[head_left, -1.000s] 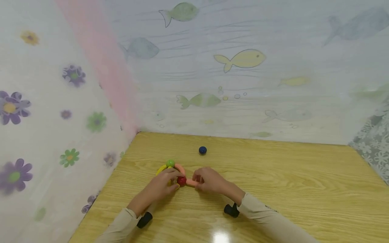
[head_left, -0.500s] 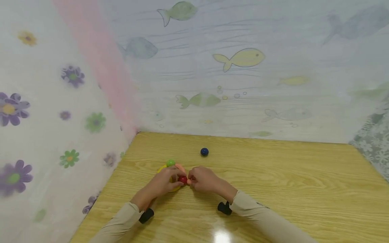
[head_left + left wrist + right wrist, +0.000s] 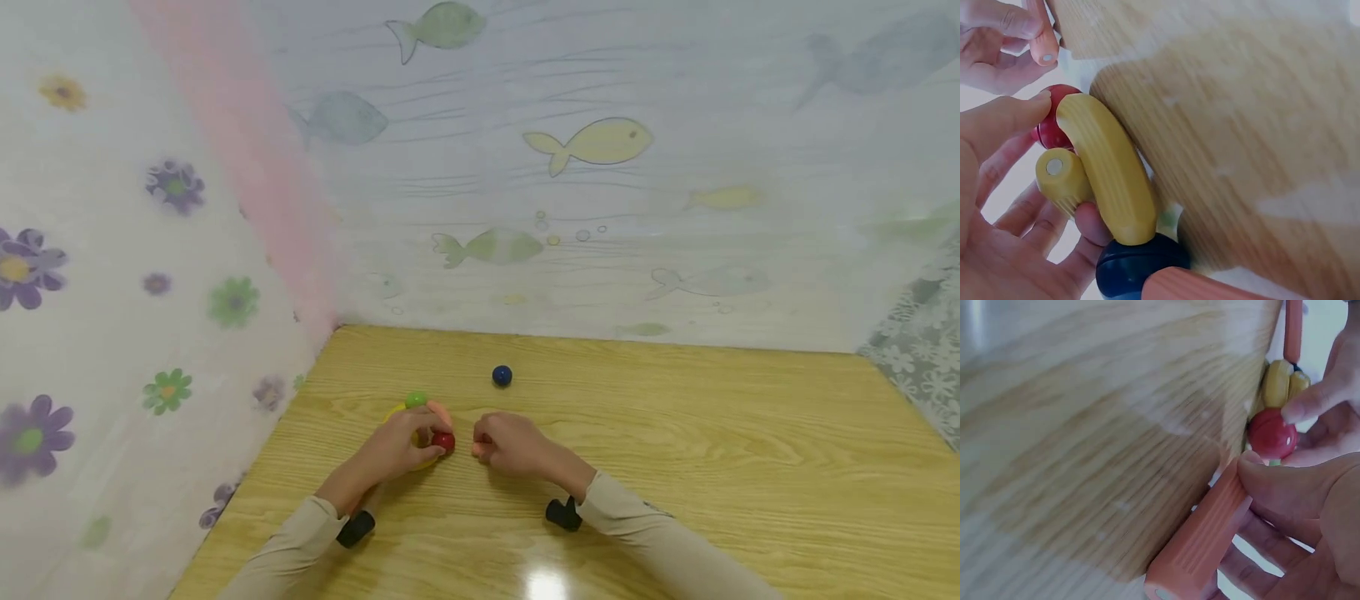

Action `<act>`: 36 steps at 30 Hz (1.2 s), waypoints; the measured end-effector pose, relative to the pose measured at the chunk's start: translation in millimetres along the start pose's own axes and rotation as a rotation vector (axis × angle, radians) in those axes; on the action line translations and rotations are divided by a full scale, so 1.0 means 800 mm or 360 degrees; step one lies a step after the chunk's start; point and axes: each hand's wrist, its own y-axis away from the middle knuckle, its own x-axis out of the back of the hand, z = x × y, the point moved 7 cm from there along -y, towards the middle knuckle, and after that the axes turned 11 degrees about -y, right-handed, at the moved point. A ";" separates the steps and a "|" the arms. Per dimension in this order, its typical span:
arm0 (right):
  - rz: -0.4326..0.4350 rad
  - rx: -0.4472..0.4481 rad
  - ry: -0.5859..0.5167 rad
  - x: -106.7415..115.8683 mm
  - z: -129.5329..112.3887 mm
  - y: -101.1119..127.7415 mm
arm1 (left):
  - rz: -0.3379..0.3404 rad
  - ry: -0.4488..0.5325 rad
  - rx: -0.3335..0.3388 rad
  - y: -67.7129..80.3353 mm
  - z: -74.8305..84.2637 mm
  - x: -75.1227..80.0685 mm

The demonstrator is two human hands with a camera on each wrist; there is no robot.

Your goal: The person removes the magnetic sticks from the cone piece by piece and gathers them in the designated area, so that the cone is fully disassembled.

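Observation:
My left hand (image 3: 397, 442) pinches a red ball (image 3: 1272, 434) between thumb and fingers. That ball belongs to a ring of toy parts: a curved yellow rod (image 3: 1110, 169), a dark blue ball (image 3: 1141, 265), a green ball (image 3: 416, 400) and a curved pink rod (image 3: 440, 412). A second yellow rod (image 3: 1063, 172) with a metal disc in its end lies against the left fingers. Just right of the ring, my right hand (image 3: 513, 446) pinches a ribbed salmon-pink rod (image 3: 1200, 531), also disc-ended. A small gap separates this rod from the red ball.
A loose dark blue ball (image 3: 502, 376) lies on the wooden table (image 3: 675, 433) beyond both hands. Walls covered in fish and flower pictures border the table at the back and left. Black wrist devices (image 3: 563, 514) hang under both sleeves.
The salmon-pink rod met the red ball earlier; now they are apart. My right hand moved left, then slightly back right with the rod. My left hand keeps hold of the red ball.

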 end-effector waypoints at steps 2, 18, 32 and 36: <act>0.0002 -0.0043 -0.0045 0.002 0.006 0.001 | 0.0001 -0.0003 0.0014 0.001 -0.002 0.001; 0.0165 0.0029 -0.0154 0.054 0.046 0.017 | -0.0033 -0.0028 -0.0020 0.000 0.004 0.003; 0.0318 -0.0154 -0.0167 0.107 0.123 0.015 | -0.0043 -0.0022 -0.0042 0.000 0.005 0.001; 0.0382 -0.0243 -0.0227 0.109 0.143 0.014 | -0.0060 -0.0012 -0.0043 0.002 0.006 0.000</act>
